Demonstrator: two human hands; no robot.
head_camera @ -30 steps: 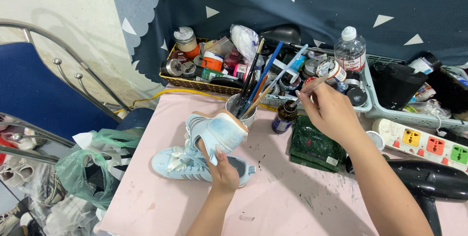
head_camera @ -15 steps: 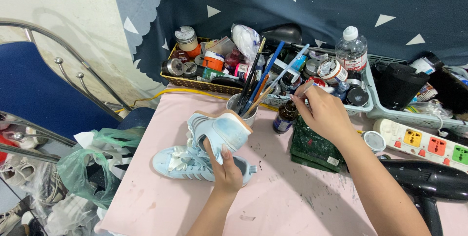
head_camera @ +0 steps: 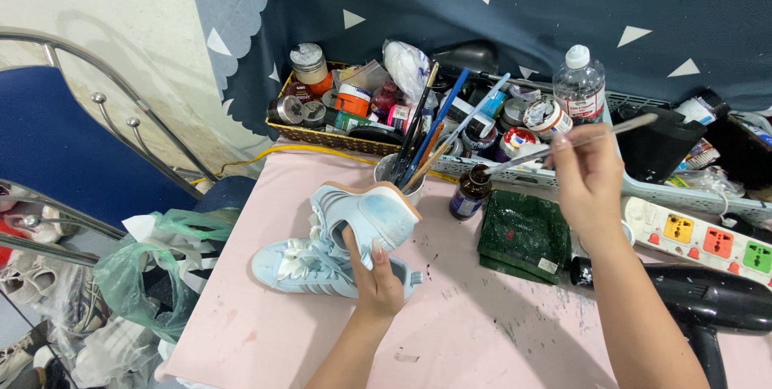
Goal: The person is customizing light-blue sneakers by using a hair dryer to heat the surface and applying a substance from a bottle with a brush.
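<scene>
Holding a pale blue sneaker [head_camera: 366, 216] tilted on its side above the pink counter [head_camera: 450, 333], the left hand [head_camera: 374, 276] is seen with its fingers clamped around the shoe's heel and side, the thumb pressed against the upper. A second pale blue sneaker [head_camera: 301, 268] with white laces is left lying on the counter just beneath it. The right hand [head_camera: 587, 176] is raised over the green paint-smeared palette [head_camera: 523, 236], its fingers pinched shut on a thin paintbrush [head_camera: 563, 145] whose tip is pointed toward the cluttered trays. A cup of brushes [head_camera: 398, 170] is placed just behind the held shoe, a small brown bottle [head_camera: 469, 194] beside it, and a wicker basket of paint jars [head_camera: 338, 108] further back. A clear plastic water bottle [head_camera: 579, 83] is stood in a white tray, a power strip [head_camera: 700, 240] and a black hair dryer [head_camera: 691, 300] at the right. Judged from the even blue coat on both shoes, the colouring appears well advanced; the brush is not touching the shoe, so further strokes seem to be left.
</scene>
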